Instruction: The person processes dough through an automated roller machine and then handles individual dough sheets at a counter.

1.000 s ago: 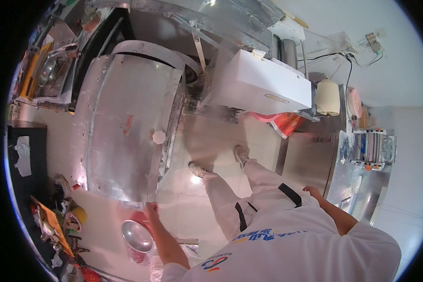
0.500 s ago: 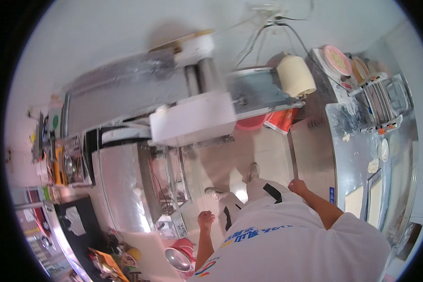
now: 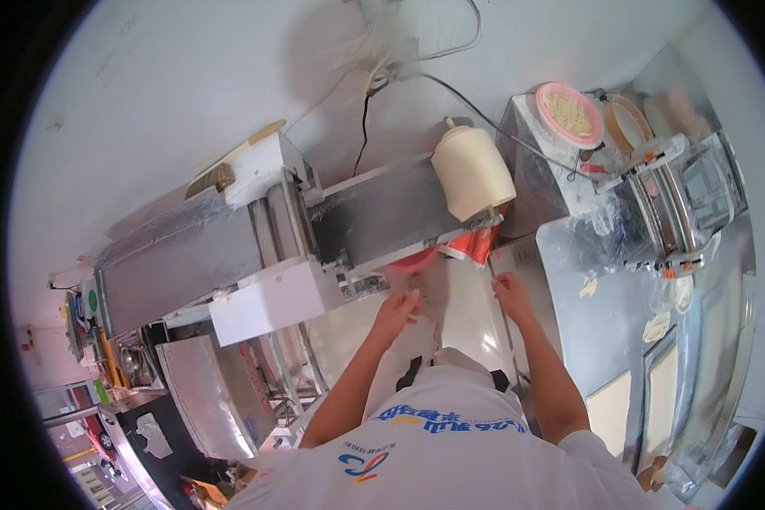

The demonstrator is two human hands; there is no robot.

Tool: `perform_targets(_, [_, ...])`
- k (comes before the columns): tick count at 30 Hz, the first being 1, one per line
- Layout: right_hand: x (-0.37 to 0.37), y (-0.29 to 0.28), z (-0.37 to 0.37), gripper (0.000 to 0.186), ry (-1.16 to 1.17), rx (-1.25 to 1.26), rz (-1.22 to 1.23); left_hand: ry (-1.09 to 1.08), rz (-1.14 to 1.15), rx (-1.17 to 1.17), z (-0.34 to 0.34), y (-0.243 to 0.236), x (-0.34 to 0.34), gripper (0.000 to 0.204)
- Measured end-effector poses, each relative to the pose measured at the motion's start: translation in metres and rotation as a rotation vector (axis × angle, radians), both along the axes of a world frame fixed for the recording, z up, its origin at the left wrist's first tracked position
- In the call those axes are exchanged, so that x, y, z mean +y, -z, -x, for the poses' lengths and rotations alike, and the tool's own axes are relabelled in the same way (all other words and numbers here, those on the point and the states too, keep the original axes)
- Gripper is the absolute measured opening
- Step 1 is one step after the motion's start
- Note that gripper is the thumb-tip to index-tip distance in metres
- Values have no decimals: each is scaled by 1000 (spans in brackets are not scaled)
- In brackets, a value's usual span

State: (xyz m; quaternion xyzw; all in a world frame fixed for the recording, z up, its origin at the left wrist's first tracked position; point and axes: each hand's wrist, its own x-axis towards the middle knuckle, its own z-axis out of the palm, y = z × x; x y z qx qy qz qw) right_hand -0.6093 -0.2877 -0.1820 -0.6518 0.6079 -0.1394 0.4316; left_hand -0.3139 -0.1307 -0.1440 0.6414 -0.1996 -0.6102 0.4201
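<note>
Both my hands are raised in front of my body, apart from each other and holding nothing that I can see. My left hand [image 3: 399,312] is half open, its fingers loosely bent, over the floor before the dough sheeter [image 3: 374,225]. My right hand [image 3: 511,296], also loosely bent with the fingers a little apart, is beside the edge of the steel worktable [image 3: 561,297]. Ahead of them a thick roll of pale dough [image 3: 473,174] lies across the sheeter's right end. Beneath that end are a red bag [image 3: 473,245] and part of a red basin [image 3: 412,259].
A pasta-type roller machine [image 3: 667,208] stands on the right worktable, with flat dough sheets [image 3: 609,414] nearer me. A pink bowl of pale pieces [image 3: 568,116] sits at the back right. The sheeter's white housing [image 3: 272,302] juts out at left. A black cable [image 3: 501,123] hangs along the wall.
Both hands have come up and forward from beside my body. My view has shifted, and the sheeter and dough roll now appear closer and further left.
</note>
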Motion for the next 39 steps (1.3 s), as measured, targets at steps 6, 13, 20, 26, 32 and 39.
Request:
perform_targets(6, [-102,-68,0,31,138,31,43,-105,-97,372,-37,63,-175,58])
perform_targets(13, [-263,-37,-59,37,-78,55,290,-440,-237,303,-55,171,-310,90])
perform_targets(20, [-411,105,-109,56,194,-221,-440,-457,-27,593,-41,222,-388,87])
perform_targets(26, [-422,140,-121,65,254,-717,-827,-580,132,736,-17,173,-422,82])
perform_targets(32, [-424,60,-139,62,254,-578,-817,-650,130,683,-13,136,-418,82])
perform_targets(39, [-389,7,-151,63,-91,-790,-923,-893,136,749,8,61,-348,84])
